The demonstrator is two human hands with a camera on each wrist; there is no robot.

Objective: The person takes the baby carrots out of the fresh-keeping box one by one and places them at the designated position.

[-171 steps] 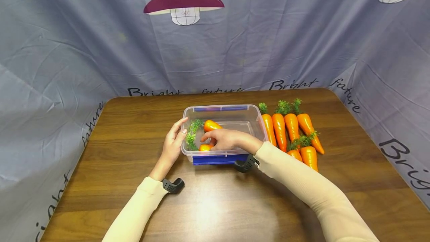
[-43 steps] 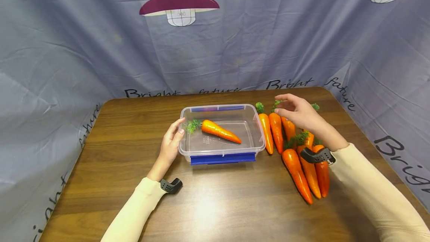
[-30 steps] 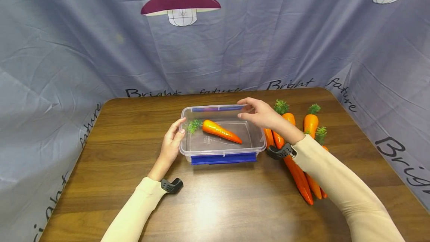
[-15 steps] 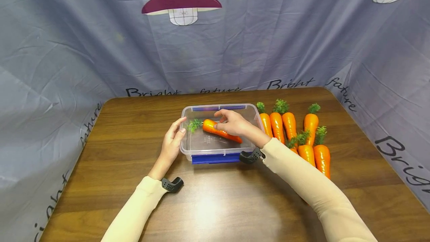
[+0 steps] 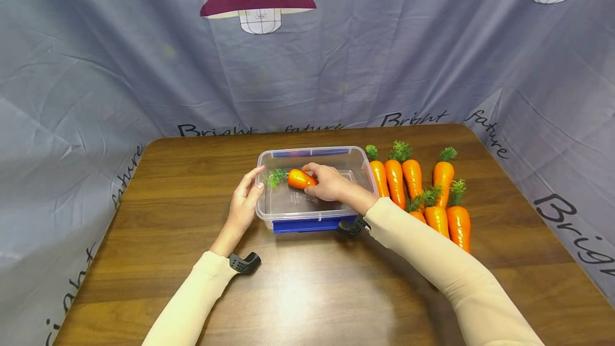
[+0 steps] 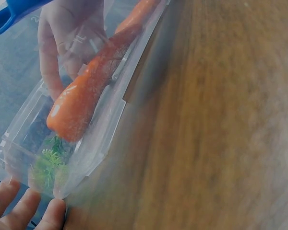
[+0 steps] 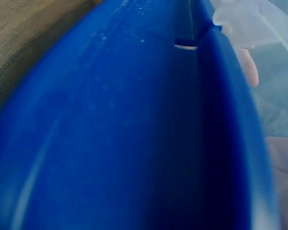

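In the head view, an open clear plastic container (image 5: pixel 269 217) with blue latches stands on the wooden table. Inside it lies an orange carrot (image 5: pixel 299 179), its green leafy top toward the left wall. My right hand (image 5: pixel 329 183) reaches in and grips this carrot round its upper part, hiding the tip end. Against the container's left wall rests my left hand (image 5: pixel 245 200), fingers fairly straight. Through the clear wall, the left wrist view shows the carrot (image 6: pixel 77 108) and the gripping right hand (image 6: pixel 74 28). A blue latch (image 7: pixel 110 120) fills most of the right wrist view.
Several carrots lie side by side right of the container, such as one carrot (image 5: pixel 394 180) in the back row and another carrot (image 5: pixel 459 226) in front. My right sleeve (image 5: pixel 432 260) covers some lower ends. A grey curtain (image 5: pixel 307 68) hangs behind the table (image 5: pixel 192 186).
My right hand has come left from the carrots on the table into the container and taken hold of the carrot. Two carrots lay inside 5.7 s ago; one shows now. My left hand has stayed put.
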